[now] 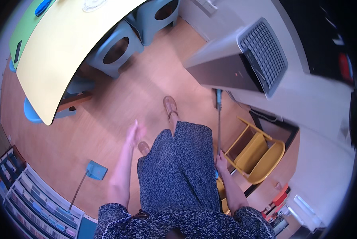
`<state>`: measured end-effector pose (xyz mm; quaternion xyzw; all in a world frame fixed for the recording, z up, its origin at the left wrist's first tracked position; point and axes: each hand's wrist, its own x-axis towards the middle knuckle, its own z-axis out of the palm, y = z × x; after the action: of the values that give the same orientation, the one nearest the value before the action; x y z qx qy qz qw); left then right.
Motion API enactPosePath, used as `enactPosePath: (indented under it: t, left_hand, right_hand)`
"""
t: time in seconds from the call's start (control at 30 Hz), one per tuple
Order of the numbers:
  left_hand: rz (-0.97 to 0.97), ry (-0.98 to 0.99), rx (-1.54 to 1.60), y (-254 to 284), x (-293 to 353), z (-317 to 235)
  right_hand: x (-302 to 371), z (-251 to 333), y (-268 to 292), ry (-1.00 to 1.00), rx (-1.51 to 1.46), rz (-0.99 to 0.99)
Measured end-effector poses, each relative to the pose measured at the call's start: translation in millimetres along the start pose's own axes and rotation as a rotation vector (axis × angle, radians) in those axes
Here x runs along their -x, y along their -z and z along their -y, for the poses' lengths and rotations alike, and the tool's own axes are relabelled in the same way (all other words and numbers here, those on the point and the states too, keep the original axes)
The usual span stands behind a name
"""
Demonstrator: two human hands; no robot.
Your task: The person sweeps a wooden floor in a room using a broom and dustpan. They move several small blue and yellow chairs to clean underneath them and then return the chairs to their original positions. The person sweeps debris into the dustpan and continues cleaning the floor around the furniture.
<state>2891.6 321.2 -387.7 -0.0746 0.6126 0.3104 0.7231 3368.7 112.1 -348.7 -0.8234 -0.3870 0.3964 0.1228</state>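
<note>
My right hand (221, 161) is closed round the thin grey handle of a broom (219, 131). The broom's narrow blue head (218, 99) is down near the floor, beside the base of a tall white and dark appliance. My left hand (135, 133) swings free at my left side, slightly blurred, with fingers apart and nothing in it. On the floor to my left, a blue long-handled dustpan (96, 170) stands with its handle leaning toward a shelf unit, out of my reach.
A yellow and green table (55, 59) with light blue chairs (116, 49) fills the upper left. The tall appliance (234, 67) stands at the upper right. Yellow chairs (258, 157) are close on my right. A shelf unit (39, 203) with books stands lower left.
</note>
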Motion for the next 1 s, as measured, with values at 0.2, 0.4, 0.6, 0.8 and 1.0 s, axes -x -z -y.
enactPosePath:
  t: [0.2, 0.4, 0.6, 0.8, 1.0]
  left_hand:
    - [-0.361, 0.132, 0.187, 217, 159, 205]
    - [-0.414, 0.169, -0.23, 318, 334, 230]
    - [-0.555, 0.328, -0.324, 321, 389, 254]
    - [-0.498, 0.313, -0.6, 296, 421, 265]
    - [-0.272, 0.162, -1.023, 283, 432, 258]
  right_hand:
    - [119, -15, -64, 0.189, 0.17, -0.004]
    - [194, 33, -10, -0.275, -0.247, 0.236]
    - [148, -70, -50, -0.343, -0.432, -0.173]
    - [22, -44, -3, -0.708, -0.623, -0.312]
    - [148, -46, -130, -0.252, -0.209, -0.328]
